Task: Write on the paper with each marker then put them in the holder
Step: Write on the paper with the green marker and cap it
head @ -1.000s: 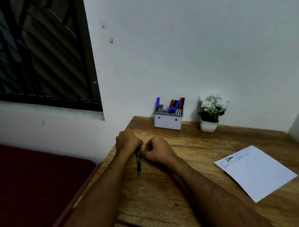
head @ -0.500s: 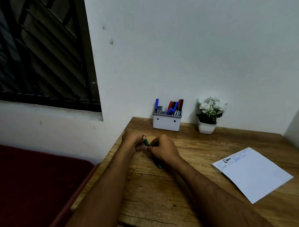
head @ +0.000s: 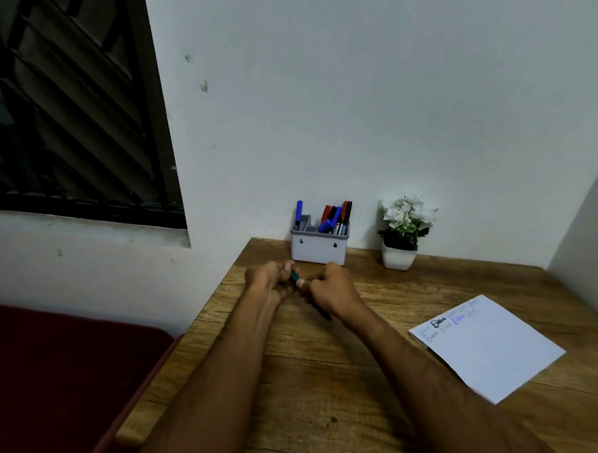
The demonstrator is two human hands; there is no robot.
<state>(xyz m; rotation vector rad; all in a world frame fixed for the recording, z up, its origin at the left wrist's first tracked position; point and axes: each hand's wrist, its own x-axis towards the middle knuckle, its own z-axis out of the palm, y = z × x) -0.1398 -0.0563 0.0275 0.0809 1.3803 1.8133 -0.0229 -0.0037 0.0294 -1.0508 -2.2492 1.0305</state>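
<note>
Gripping a green marker [head: 295, 277] between both fists, we have our left hand [head: 269, 282] curled round its upper end and our right hand [head: 333, 290] curled round the barrel, whose dark lower end pokes out beneath the right palm at about five o'clock. The marker sits just above the wooden desk [head: 297, 380], near its left edge and just in front of the white holder [head: 319, 247], which stands at twelve o'clock from our hands, against the wall. That holder already carries several blue, red and black markers [head: 335, 218]. The paper [head: 484, 345] lies well apart at about four o'clock, with a few words written along its far edge. We judge that we are either pulling the cap off or pressing it back on; which one we cannot tell. The marker should handle as a light, stiff plastic tube, smooth and a little slippery, so a firm pinch on the barrel close to the cap join gives the best purchase, with the other hand taking the cap itself. It will not bend or break under that grip, though a sudden release could jerk it. A small white pot of white flowers [head: 402, 235] stands at two o'clock, near the holder, and is best kept clear of our elbow.
</note>
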